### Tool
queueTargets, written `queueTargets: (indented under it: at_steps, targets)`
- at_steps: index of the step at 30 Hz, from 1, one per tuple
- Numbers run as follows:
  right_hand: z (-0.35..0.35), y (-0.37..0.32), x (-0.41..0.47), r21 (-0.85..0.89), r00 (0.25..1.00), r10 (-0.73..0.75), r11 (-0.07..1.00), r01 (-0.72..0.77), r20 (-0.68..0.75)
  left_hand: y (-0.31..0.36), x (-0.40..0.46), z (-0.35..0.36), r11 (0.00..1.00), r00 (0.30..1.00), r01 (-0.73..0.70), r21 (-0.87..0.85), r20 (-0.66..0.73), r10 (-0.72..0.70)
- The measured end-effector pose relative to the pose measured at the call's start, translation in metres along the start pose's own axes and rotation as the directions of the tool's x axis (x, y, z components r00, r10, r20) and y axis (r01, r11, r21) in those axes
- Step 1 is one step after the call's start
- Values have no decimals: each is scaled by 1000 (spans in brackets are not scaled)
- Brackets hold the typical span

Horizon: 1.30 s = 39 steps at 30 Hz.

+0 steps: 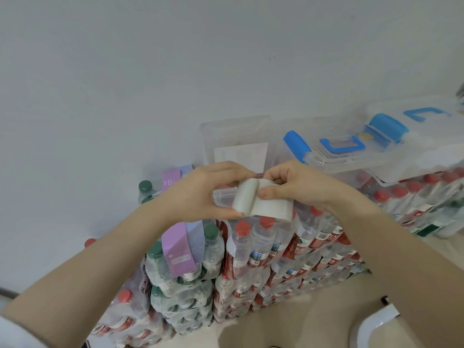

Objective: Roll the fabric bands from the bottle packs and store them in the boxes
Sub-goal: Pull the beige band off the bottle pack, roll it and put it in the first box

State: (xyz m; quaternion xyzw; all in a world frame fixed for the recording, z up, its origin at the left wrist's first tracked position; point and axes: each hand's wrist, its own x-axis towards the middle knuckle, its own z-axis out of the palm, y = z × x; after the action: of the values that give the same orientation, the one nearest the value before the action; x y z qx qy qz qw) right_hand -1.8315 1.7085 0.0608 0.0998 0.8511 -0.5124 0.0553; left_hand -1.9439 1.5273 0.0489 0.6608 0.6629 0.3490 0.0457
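Both hands pinch a white fabric band (253, 200), left grip (200, 194) holding the rolled end, right grip (293, 184) the loose end, above stacked bottle packs (276, 249).

Pretty plain room tbh. The whole upper half is just a bare wall (175, 59), pale grey-white with a slightly bluish cast, evenly lit with soft light and no hard shadows. There's a tiny dark smudge (271, 58) on it toward the right. Down at the bottom you get a light beige floor (288, 320), smooth and a bit glossy. A dark strip (7, 292) runs along the foot of the wall at the far left edge.
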Motion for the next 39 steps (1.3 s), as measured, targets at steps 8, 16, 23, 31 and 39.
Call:
queueTargets:
  at_steps: [8,16,23,31,39]
  targets:
    - [28,-4,2,135,987,30,991,-8,-161,4,13,11,906,990,109,409,40,-138]
    - [22,-4,-1,557,977,5,822,117,-213,10,7,15,808,838,434,-398,-151,-524]
    - [35,3,5,577,973,57,813,84,-222,12,13,28,265,610,420,-868,53,-791]
    - [31,-7,11,622,975,149,783,-14,-166,21,18,23,569,669,482,-666,-140,-730]
    - [31,-5,12,708,981,-18,690,150,-191,17,12,23,329,627,509,-795,81,-774]
